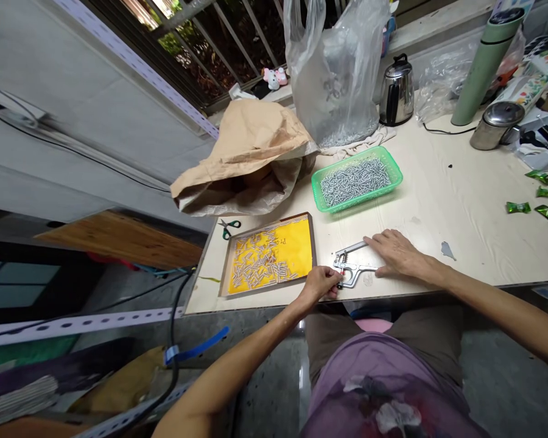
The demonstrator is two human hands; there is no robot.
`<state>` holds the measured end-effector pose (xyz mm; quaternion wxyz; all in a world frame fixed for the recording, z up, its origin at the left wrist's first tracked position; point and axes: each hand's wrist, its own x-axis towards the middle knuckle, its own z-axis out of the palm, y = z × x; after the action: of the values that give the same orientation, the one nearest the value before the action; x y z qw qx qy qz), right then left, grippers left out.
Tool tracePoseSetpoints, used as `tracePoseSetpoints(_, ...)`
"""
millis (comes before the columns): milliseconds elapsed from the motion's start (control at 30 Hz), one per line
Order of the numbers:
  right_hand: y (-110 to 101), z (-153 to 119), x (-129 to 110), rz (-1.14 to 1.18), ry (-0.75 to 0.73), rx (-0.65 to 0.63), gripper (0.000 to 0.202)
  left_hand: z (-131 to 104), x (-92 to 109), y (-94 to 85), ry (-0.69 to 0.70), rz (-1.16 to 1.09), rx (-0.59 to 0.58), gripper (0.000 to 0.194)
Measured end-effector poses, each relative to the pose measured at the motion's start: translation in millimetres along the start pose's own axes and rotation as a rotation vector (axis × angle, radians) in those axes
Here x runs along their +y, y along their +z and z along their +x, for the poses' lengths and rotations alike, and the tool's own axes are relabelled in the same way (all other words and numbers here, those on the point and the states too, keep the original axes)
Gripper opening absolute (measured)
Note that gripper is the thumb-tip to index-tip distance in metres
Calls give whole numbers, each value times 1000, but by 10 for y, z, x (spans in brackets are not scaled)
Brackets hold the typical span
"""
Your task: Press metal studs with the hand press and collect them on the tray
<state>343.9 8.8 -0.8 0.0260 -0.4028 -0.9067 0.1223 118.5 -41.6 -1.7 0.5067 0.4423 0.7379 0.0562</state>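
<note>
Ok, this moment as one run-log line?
left hand: at head of plier-like tool | right hand: on handles | left: yellow tray | beyond: green basket, metal pieces

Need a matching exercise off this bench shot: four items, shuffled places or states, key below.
Items
1. Green basket
2. Scissors
3. Metal hand tool
4. Steel kettle

Places or states
A. Between the left hand and right hand
B. Beside the big plastic bag
C. Filled with small metallic pieces
D. Lying open by a corner of the yellow-bottomed tray

Right pairs: 1-C, 2-D, 3-A, 4-B
</note>
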Motion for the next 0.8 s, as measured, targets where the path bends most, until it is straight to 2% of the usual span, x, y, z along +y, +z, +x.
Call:
tracePoseSetpoints(67,-19,-29,-21,15,-4,18,69,-41,-40,16,150,140,119,16)
tracePoseSetpoints(133,-30,-59,-34,34,-15,25,60,-80,-64,56,392,287,257,12)
tracePoseSetpoints(200,-30,-88,-43,55,-32,46,53,-97,-42,129,612,409,327,9)
tracePoseSetpoints(267,-11,-115,-45,71,-47,78,50,-77,41,227,754,524,312,15)
tracePoseSetpoints(367,61,-141,-21,87,-77,143,52,21,244,350,911,685,228,37)
tracePoseSetpoints(433,132,-150,18,96,-93,194,56,94,381,375,971,772,153,45)
tracePoseSetpoints(567,266,-155,130,70,-89,258,59,159,549,320,979,911,74,50)
tracePoseSetpoints(733,317,-153,253,31,-122,243,36,202,649,291,1054,957,76,48)
tracePoseSetpoints(800,325,-155,292,-10,-109,248,34,244,688,302,1053,977,62,48)
